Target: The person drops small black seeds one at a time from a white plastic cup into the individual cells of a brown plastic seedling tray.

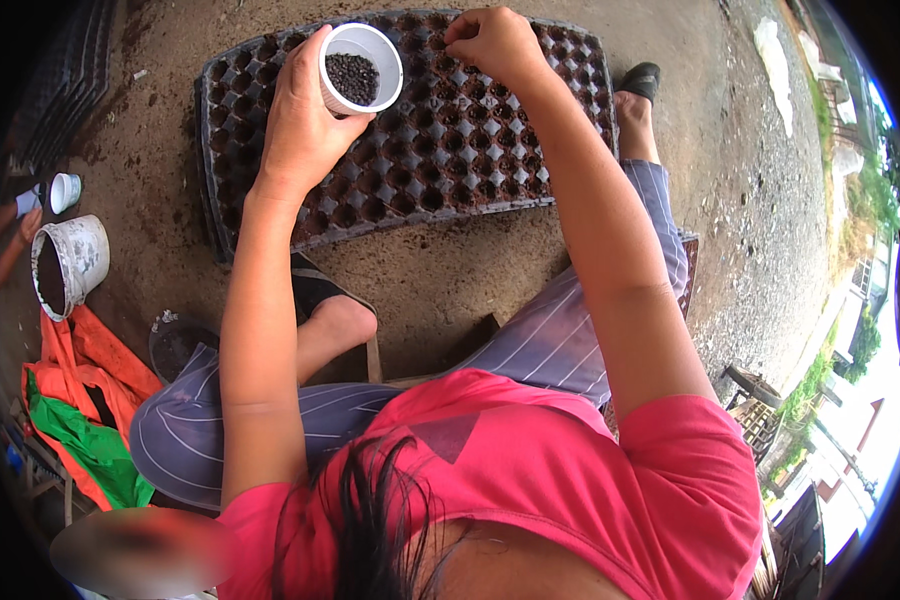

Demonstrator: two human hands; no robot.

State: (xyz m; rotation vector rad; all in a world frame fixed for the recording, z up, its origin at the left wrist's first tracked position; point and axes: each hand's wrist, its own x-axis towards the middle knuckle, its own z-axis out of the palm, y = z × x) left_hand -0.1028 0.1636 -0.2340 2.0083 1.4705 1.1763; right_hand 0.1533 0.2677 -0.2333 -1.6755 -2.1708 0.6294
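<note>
The person's pink shirt (570, 480) is filling the bottom. At the left, a white bucket (70, 262) is standing on the ground. The left hand (305, 120) is gripping a white cup (360, 68) of dark seeds, fingers wrapped around it, above the black seedling tray (420, 170). The right hand (495, 42) is hovering over the tray's far edge, fingertips pressed together as in a pinch; I cannot tell what they are pinching.
</note>
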